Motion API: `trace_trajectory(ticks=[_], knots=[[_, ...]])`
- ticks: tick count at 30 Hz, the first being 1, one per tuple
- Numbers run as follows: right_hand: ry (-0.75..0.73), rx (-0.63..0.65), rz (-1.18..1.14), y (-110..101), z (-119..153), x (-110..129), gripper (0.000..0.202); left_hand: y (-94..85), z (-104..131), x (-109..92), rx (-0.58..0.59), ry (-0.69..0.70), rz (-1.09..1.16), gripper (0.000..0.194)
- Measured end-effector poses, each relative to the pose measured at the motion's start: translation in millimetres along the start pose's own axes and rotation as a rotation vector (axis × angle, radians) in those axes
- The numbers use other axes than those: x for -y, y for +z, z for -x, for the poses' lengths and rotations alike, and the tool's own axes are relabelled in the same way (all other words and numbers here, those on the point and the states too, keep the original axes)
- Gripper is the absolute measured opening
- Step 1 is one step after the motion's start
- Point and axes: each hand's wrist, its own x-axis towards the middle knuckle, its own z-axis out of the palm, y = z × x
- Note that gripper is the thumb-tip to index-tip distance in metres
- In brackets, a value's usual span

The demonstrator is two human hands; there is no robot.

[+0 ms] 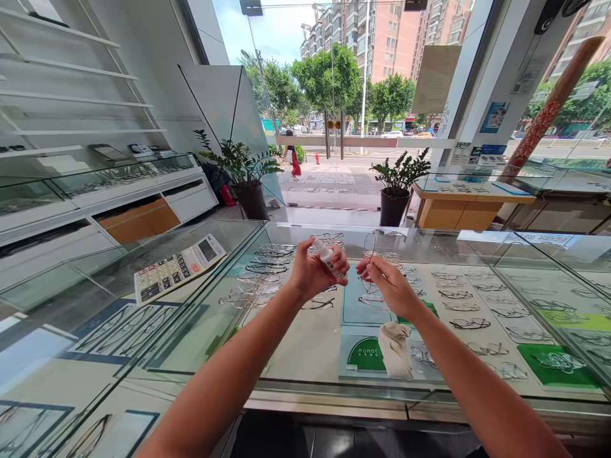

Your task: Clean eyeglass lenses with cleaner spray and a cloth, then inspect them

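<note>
My left hand point(319, 268) is wrapped round a small white bottle point(327, 256), which is tilted with its narrow top pointing up and left. To its right, my right hand point(384, 280) pinches a thin-framed pair of eyeglasses point(371, 243) above the glass counter; one round lens rim rises over the fingers, and part of the frame is hidden. The bottle and the eyeglasses are apart. Below my right hand, a crumpled beige cloth point(396, 350) lies on the counter top, beside the green printed half-circle of a display card point(365, 355).
Under the glass counter point(305, 375) lie many eyeglass frames in rows. A large calculator point(179, 267) rests on the glass at the left. Potted plants point(251, 198) stand beyond the counter near the glass doors point(334, 137). A person in red walks outside.
</note>
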Motion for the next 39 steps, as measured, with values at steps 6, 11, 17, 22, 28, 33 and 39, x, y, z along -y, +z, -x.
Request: trace_trajectory(ticks=[6, 11, 17, 22, 28, 33, 39], knots=[[0.015, -0.002, 0.003, 0, 0, 1, 0.044, 0.2, -1, 2, -0.038, 0.024, -0.037, 0.055], [0.036, 0.016, -0.047, 0, 1, 5, 0.044, -5.0, -9, 10, -0.245, 0.192, -0.317, 0.053], [0.053, 0.098, -0.133, 5, 2, 6, 0.041, -12.7, -12, 21, -0.370, 0.362, -0.792, 0.048], [0.061, 0.147, -0.158, 9, 4, 5, 0.039, -11.2, -9, 25, -0.342, 0.366, -0.960, 0.047], [0.057, 0.171, -0.145, 10, 5, 6, 0.040, -11.0, -9, 27, -0.328, 0.343, -0.945, 0.047], [0.039, 0.199, -0.128, 11, 6, 3, 0.041, -8.1, -8, 27, -0.317, 0.342, -0.947, 0.049], [0.047, 0.184, -0.172, 8, 5, 4, 0.041, -1.5, -5, 25, -0.315, 0.352, -0.896, 0.052]])
